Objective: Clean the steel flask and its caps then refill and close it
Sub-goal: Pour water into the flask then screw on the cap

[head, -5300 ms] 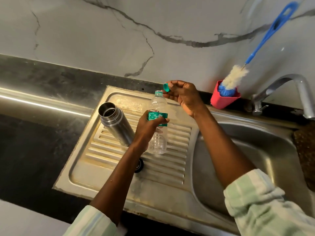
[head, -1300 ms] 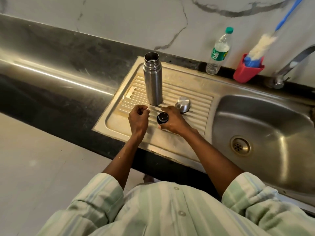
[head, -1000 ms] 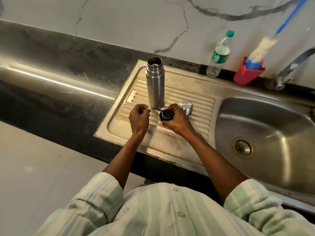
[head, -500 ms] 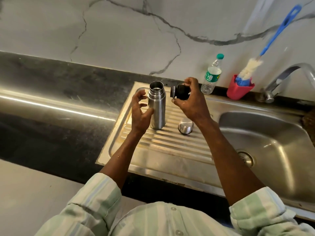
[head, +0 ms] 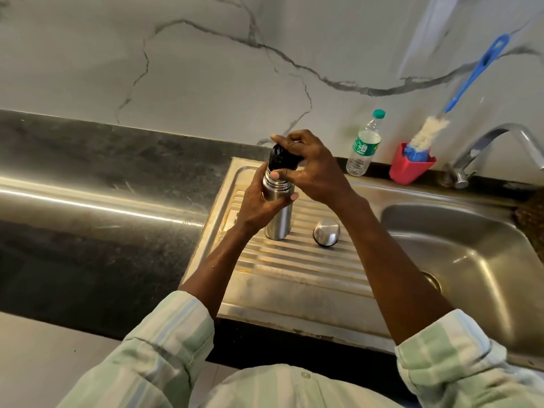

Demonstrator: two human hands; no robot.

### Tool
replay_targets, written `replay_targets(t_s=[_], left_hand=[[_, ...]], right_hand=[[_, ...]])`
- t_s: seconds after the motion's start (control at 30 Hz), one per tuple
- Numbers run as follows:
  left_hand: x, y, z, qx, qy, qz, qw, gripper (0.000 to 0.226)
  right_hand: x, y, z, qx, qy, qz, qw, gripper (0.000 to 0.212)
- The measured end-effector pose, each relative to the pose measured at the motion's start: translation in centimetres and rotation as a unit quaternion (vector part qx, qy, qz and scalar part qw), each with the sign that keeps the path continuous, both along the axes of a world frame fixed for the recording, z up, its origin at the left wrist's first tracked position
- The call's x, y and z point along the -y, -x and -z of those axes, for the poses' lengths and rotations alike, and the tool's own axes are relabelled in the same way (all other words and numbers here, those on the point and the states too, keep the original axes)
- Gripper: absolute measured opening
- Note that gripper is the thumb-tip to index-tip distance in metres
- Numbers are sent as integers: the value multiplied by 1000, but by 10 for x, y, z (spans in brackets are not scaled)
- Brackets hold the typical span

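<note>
Steel flask (head: 278, 219), two caps, black cap (head: 281, 158), steel cap (head: 326, 232), two hands

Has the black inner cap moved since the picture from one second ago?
Yes. It then sat low on the ribbed drainboard near the steel outer cap; now the right hand holds the black inner cap up on the flask mouth.

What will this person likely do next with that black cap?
Probably twist the black inner cap down tight: the right hand holds it on the mouth of the steel flask, which the left hand grips. The steel outer cap lies on the drainboard.
</note>
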State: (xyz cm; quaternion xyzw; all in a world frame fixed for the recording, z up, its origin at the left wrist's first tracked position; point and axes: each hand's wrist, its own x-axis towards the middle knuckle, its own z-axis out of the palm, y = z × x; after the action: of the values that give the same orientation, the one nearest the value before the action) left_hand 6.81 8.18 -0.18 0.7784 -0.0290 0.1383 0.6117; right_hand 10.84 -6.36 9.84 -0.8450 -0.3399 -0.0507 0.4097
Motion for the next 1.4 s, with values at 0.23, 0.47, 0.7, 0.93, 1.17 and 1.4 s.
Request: replay_targets(t_s=[0.23, 0.47, 0.7, 0.93, 1.17, 1.4], left_hand=[[-1, -2, 5, -7, 5, -8, 1000, 64], [-3, -8, 9, -24, 20, -1, 1000, 72], [-1, -12, 12, -28, 23, -2, 999, 77], [1, -13, 16, -23, 27, -9, 999, 73], [0, -13, 17, -37, 4, -11, 999, 67], [-1, -15, 16, -33, 19, 0, 999, 78]], right_hand=[[-2, -3, 0, -39, -35, -4, 999, 57], [-1, -4, 14, -123, -39, -32, 991, 59], [12, -4, 13, -239, -64, -58, 967, 53], [2, 6, 19, -174, -91, 31, 980, 60], [-12, 13, 26, -197, -101, 85, 971, 66], [3, 3, 18, -269, -157, -10, 950, 50]])
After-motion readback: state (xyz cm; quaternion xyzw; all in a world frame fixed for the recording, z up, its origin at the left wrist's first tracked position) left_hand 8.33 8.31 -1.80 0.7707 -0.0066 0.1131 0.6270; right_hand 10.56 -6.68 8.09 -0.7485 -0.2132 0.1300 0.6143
